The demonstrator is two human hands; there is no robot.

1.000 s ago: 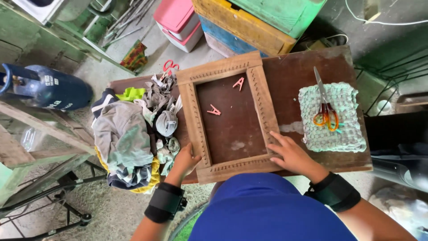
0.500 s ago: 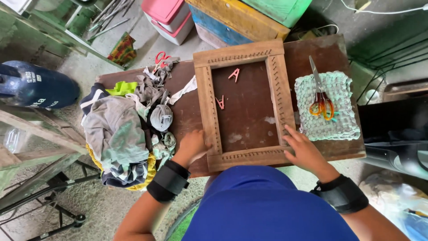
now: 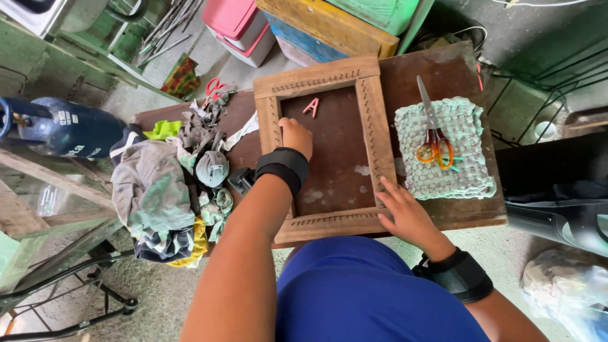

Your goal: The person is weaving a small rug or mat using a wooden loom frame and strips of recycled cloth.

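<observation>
A square wooden frame (image 3: 375,130) lies on a dark brown table (image 3: 459,73) in the head view. My left hand (image 3: 296,135) reaches inside the frame with its fingers curled down on the board, just below a pink clip (image 3: 311,106). Whatever is under those fingers is hidden. My right hand (image 3: 405,214) rests with its fingers spread on the frame's near right corner. Both wrists wear black bands.
A green woven mat (image 3: 459,168) with orange-handled scissors (image 3: 433,149) on it lies right of the frame. A heap of cloth scraps (image 3: 158,190) and red scissors (image 3: 214,87) sit on the left. A blue gas cylinder (image 3: 69,130) and crates (image 3: 323,25) stand around the table.
My left hand left the frame's near left corner and reached inside the frame, over the spot where a second pink clip lay. The view shifted. My right hand stayed on its corner.
</observation>
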